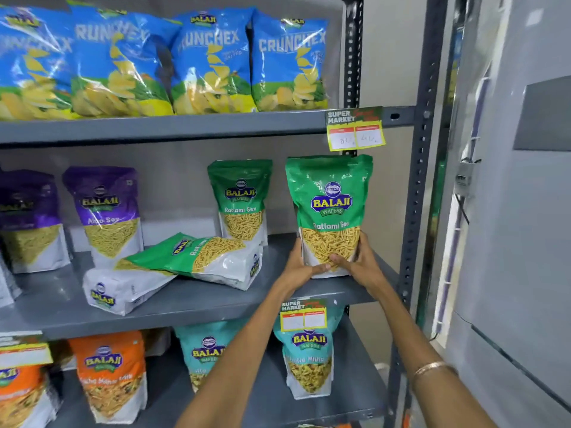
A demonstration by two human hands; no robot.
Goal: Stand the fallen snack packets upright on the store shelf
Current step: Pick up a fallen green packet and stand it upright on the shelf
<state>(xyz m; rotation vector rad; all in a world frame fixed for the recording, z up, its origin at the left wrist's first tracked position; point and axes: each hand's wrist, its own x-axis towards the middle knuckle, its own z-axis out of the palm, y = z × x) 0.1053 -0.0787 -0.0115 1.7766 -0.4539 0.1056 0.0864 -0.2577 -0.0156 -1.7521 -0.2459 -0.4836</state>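
A green Ratlami Sev packet (329, 196) stands upright at the right end of the middle shelf (200, 307). My left hand (301, 267) and my right hand (360, 262) both grip its lower part from either side. To the left, two packets lie fallen: a green one (197, 257) rests tilted on top of another packet (120, 291) that shows its white base. Behind them a second green packet (241, 202) stands upright at the back.
Purple Aloo Sev packets (105, 211) stand at the left of the middle shelf. Blue Crunchex bags (210, 63) fill the upper shelf, orange and teal packets (309, 356) the lower one. A grey upright post (417, 180) bounds the shelf on the right. Price tags (355, 131) hang off shelf edges.
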